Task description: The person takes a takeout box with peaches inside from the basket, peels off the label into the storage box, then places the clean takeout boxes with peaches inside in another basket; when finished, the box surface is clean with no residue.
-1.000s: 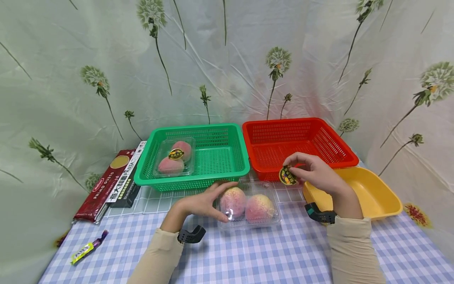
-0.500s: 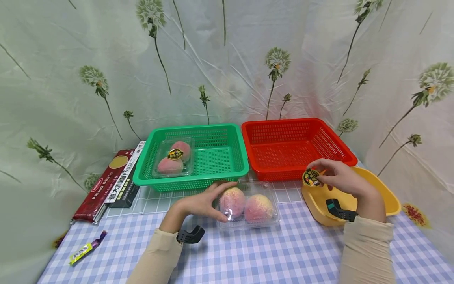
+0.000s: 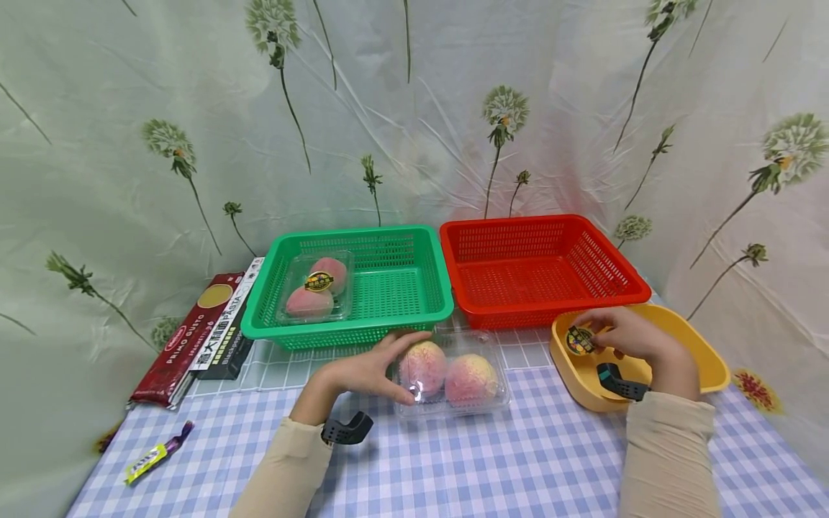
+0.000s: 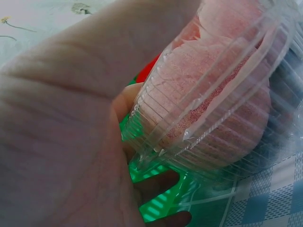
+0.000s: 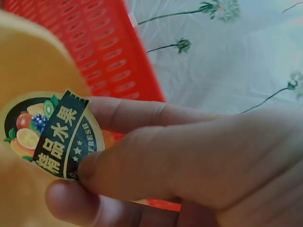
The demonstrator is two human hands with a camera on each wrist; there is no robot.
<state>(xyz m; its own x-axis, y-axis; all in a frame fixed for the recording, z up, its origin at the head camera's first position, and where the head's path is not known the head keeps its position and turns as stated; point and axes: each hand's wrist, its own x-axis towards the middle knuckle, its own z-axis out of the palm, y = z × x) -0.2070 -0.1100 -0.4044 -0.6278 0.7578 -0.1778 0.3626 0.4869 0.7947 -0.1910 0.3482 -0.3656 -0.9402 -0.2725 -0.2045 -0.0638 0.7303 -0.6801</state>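
Note:
A clear plastic box (image 3: 488, 407) with two pink-and-yellow peaches (image 3: 471, 380) sits at the front of the green basket. My left hand (image 3: 370, 374) grips its left end, thumb at the near side and fingers at the far side. In the left wrist view the box wall (image 4: 208, 137) is between thumb and fingers. My right hand (image 3: 631, 337) is over the yellow bin (image 3: 696, 352), pinching a round fruit sticker (image 3: 579, 340) between thumb and fingers. Black and gold, the sticker (image 5: 61, 137) shows printed fruit and lettering in the right wrist view.
The green basket (image 3: 388, 332) holds another stickered peach box (image 3: 317, 288). To its right stands a red basket (image 3: 550, 316). Pasta packs (image 3: 194, 338) lie at the left, with a small yellow-and-purple candy (image 3: 155, 455) nearer me. A white wire rack (image 3: 278, 363) lies under the baskets.
My right hand has moved right and down with the sticker, from in front of the red basket to over the yellow bin. The left hand stays on the box.

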